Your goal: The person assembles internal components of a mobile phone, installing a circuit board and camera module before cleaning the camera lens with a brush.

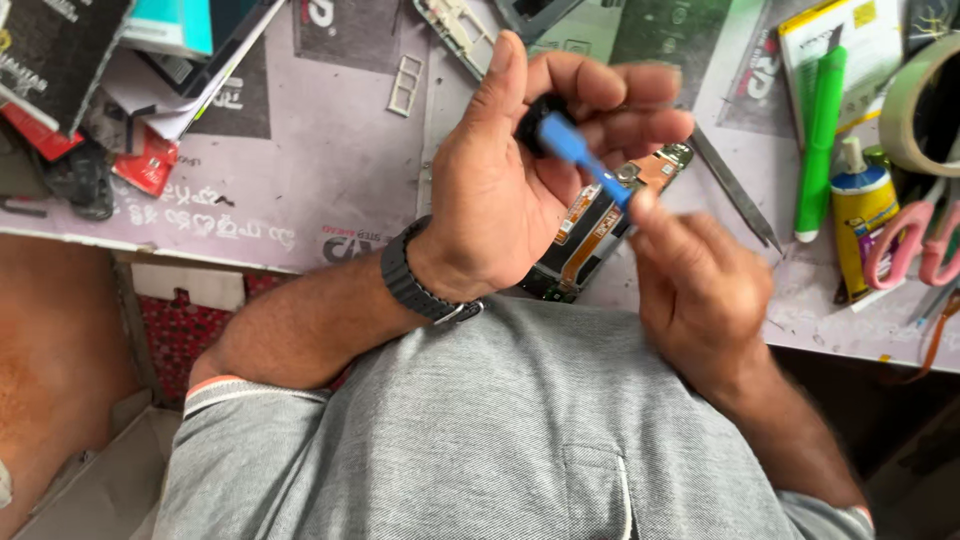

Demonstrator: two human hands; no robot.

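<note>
We hold a blue tool between our hands: our left hand curls around its black end, our right hand pinches its tip. Under them lies an opened phone on the tabletop; right of them, tweezers and a green pen.

I see a green pen-shaped tool on the bench's right | a yellow glue tube just beside pink-handled scissors | a masking tape roll far right | metal tweezers | red and black clutter far left.
</note>
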